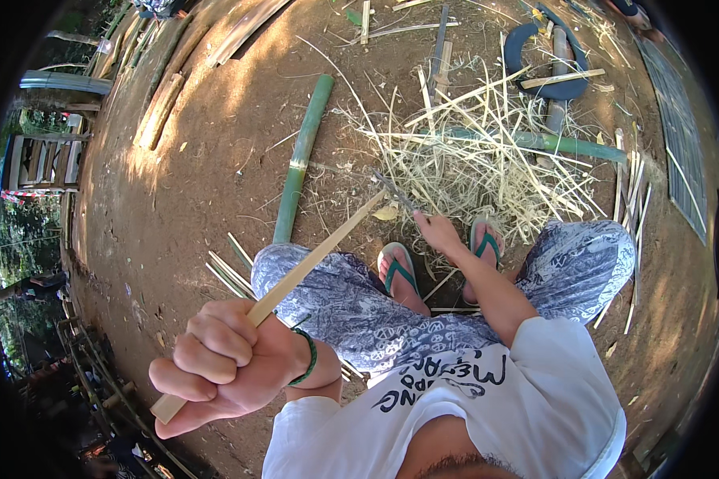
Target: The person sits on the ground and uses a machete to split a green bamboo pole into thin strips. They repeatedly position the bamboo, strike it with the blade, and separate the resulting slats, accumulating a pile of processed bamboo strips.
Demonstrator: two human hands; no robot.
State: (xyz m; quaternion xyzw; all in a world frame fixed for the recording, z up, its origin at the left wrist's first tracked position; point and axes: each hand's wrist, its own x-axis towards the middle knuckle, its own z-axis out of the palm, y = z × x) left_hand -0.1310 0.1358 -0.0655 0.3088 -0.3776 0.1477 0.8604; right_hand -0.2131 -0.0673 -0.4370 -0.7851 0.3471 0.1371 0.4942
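Note:
My left hand (224,359), with a green braided cord at its wrist, is closed in a fist round the near end of a long, flat bamboo strip (319,254). The strip slants up and away over my left knee. Its far end meets the dark blade of a knife (393,190). My right hand (439,233) is wrapped round the knife's handle, above the ground between my sandalled feet. Just beyond lies a heap of pale bamboo strips and curly shavings (487,172). How far the blade bites into the strip is too small to tell.
A green bamboo pole (303,152) lies left of the heap; another green pole (579,147) crosses under it. A dark blue curved object (521,56) rests by a log (562,49) at the back right. Split wood (161,108) lies far left, a grey slatted panel (679,132) far right.

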